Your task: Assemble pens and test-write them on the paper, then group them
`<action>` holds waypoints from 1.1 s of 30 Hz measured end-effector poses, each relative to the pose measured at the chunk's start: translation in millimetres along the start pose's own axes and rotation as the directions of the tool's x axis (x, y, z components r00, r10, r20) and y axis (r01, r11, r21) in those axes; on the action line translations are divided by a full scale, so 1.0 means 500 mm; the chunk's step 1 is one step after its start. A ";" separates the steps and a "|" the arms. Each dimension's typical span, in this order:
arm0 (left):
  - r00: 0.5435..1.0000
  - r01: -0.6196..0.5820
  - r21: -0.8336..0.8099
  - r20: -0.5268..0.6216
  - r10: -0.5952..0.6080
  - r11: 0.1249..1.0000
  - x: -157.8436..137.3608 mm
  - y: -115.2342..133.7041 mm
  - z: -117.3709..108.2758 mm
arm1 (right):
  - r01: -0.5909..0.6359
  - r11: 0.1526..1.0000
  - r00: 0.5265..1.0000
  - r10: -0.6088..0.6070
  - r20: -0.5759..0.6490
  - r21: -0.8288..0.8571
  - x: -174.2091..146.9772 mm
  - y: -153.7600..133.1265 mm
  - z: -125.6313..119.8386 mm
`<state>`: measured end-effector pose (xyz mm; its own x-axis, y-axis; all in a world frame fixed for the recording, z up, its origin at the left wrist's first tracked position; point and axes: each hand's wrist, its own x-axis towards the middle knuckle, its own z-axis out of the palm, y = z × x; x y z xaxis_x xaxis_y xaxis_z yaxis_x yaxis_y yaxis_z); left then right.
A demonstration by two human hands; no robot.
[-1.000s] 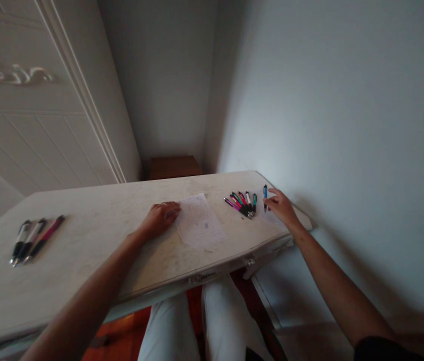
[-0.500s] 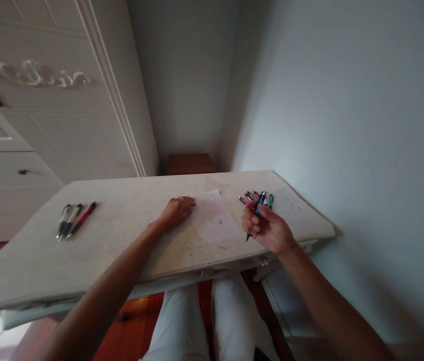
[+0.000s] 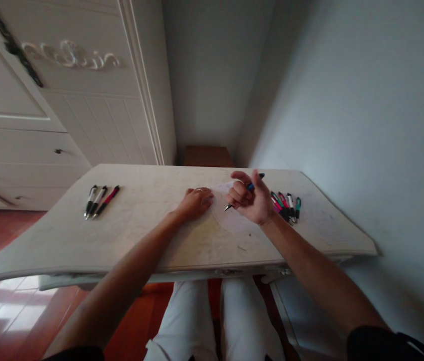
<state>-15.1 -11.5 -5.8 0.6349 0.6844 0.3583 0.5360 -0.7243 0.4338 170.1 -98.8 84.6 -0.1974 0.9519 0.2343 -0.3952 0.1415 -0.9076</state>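
Observation:
My left hand [image 3: 196, 201] lies palm down on the table, its fingertips resting on the left edge of a white sheet of paper [image 3: 230, 221]. A ring shows on one finger. Over the sheet, my right hand [image 3: 248, 199] is closed around a blue and black pen [image 3: 250, 186], with the thumb raised and the pen's tip pointing down to the left. The hand covers part of the paper, and marks on the paper are too faint to read. Right of that hand lies a cluster of several coloured pens [image 3: 290, 203], partly hidden by the wrist.
On the left of the white table [image 3: 140, 215] lie three pens [image 3: 99, 201], two white and black and one red and black. A white cabinet [image 3: 144, 100] stands behind on the left, with a brown box [image 3: 208, 156] in the corner. A wall [image 3: 347, 125] borders the right side.
My right hand, with the pen, has moved left from beside the pen cluster to above the paper. My left hand stays at the paper's edge. The whole view has shifted.

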 end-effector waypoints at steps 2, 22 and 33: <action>1.000 0.005 0.006 0.005 -0.005 1.000 0.000 0.001 0.000 | -0.047 0.999 0.999 0.047 0.024 0.000 0.024 0.024 -0.008; 1.000 0.022 -0.051 0.023 -0.021 0.998 0.037 -0.050 -0.022 | -0.271 0.851 0.944 0.326 0.048 -0.450 0.027 0.098 -0.092; 0.980 0.035 0.136 0.189 -0.061 0.990 0.026 -0.030 -0.043 | -0.108 0.686 0.985 0.170 0.014 -0.720 0.014 0.118 -0.089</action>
<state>-26.9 10.2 10.0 0.6949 0.6990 0.1690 0.6286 -0.7045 0.3294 185.3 -71.7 17.2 -0.2740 0.9583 0.0817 0.3963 0.1899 -0.8983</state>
